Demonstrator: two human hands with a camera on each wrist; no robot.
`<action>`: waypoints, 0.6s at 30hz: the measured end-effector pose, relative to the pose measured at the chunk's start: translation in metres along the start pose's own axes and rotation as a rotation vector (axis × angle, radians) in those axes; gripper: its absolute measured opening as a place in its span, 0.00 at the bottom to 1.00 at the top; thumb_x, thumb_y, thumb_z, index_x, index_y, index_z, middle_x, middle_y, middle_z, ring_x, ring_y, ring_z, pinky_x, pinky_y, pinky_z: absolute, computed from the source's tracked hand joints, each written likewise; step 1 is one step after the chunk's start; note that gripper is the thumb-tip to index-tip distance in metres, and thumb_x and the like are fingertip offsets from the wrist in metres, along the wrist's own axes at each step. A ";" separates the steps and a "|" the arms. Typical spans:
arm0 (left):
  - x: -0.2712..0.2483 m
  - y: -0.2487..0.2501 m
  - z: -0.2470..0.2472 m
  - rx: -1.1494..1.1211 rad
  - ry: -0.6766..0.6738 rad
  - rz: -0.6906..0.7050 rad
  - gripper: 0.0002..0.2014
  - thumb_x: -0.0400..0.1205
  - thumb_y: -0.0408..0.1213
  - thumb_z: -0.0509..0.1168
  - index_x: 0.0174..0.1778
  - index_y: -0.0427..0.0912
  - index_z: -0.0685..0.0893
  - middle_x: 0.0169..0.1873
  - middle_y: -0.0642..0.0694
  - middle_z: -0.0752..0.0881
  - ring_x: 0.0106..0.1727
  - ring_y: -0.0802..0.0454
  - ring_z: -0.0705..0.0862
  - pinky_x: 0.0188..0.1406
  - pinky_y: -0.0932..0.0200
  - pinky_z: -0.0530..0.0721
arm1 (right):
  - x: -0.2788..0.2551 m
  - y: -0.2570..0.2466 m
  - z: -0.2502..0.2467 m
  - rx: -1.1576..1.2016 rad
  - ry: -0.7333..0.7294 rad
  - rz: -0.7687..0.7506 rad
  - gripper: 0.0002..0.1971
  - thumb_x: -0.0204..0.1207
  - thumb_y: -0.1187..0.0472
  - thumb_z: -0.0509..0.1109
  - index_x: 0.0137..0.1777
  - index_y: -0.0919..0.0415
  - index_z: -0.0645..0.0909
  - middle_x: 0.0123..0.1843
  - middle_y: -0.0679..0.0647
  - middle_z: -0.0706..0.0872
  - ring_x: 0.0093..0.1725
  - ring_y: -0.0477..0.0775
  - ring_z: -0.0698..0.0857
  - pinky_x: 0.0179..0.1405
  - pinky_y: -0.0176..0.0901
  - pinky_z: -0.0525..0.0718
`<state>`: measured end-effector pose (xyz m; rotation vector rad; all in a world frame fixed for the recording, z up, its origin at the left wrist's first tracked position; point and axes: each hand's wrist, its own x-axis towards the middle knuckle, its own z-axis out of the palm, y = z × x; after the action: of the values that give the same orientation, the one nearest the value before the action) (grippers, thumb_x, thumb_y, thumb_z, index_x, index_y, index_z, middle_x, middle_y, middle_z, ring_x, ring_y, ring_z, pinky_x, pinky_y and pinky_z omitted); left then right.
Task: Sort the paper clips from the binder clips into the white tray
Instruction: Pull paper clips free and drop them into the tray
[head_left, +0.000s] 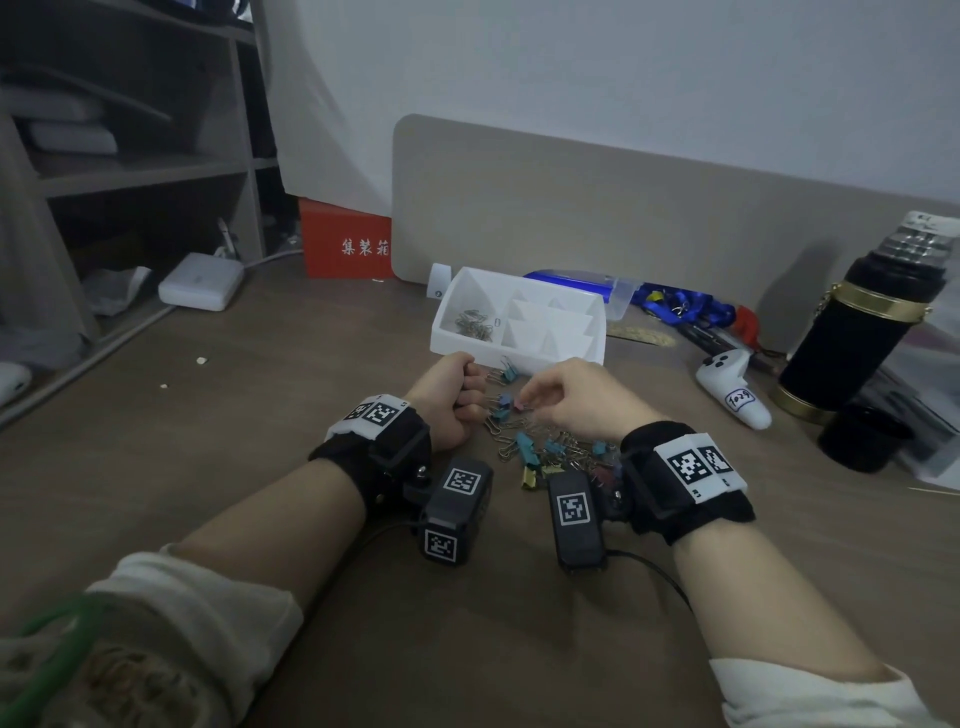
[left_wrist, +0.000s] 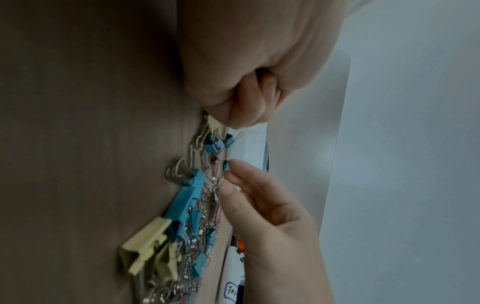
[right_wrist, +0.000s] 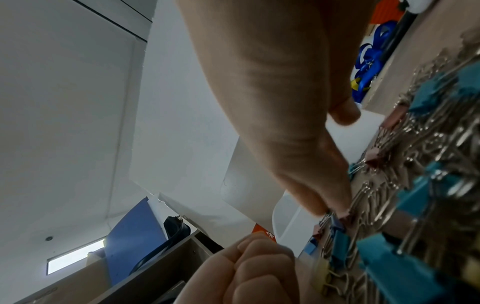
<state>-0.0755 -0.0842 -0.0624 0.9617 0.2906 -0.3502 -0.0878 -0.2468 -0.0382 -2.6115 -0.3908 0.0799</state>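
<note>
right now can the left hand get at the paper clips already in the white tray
Probably yes. The left hand rests as a fist just in front of the white tray, whose top is open. The paper clips lie uncovered in the left compartment, nothing above them; only the low front wall to clear.

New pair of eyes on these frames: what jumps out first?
The mixed heap of clips on the brown desk, silver paper clips tangled with teal and yellow binder clips, lies between the two wrists. The right hand reaches into it with fingertips at a small clip, while the left hand sits beside it curled in a fist. Just beyond stands the white tray, with paper clips already in its left compartment.
</note>
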 end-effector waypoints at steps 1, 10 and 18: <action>-0.001 0.000 -0.001 -0.011 0.007 0.009 0.19 0.87 0.39 0.50 0.28 0.46 0.65 0.14 0.55 0.61 0.10 0.61 0.56 0.05 0.69 0.50 | -0.002 -0.002 0.001 0.006 -0.037 -0.025 0.10 0.75 0.63 0.74 0.55 0.53 0.87 0.53 0.47 0.87 0.53 0.46 0.85 0.52 0.37 0.81; 0.000 0.002 -0.007 -0.082 0.024 0.004 0.21 0.86 0.43 0.53 0.25 0.48 0.61 0.13 0.54 0.60 0.10 0.59 0.56 0.07 0.71 0.50 | -0.002 -0.010 0.015 -0.175 -0.140 0.000 0.36 0.65 0.35 0.76 0.70 0.53 0.75 0.60 0.47 0.80 0.59 0.47 0.80 0.59 0.43 0.80; -0.001 0.002 -0.005 -0.059 -0.003 -0.015 0.21 0.86 0.41 0.51 0.24 0.46 0.64 0.14 0.53 0.61 0.10 0.59 0.57 0.08 0.73 0.50 | -0.002 -0.011 0.012 -0.211 -0.151 0.050 0.28 0.64 0.41 0.80 0.60 0.53 0.78 0.54 0.47 0.81 0.53 0.49 0.81 0.51 0.43 0.81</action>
<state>-0.0761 -0.0793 -0.0632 0.9013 0.3046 -0.3549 -0.0940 -0.2327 -0.0439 -2.8331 -0.4064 0.2681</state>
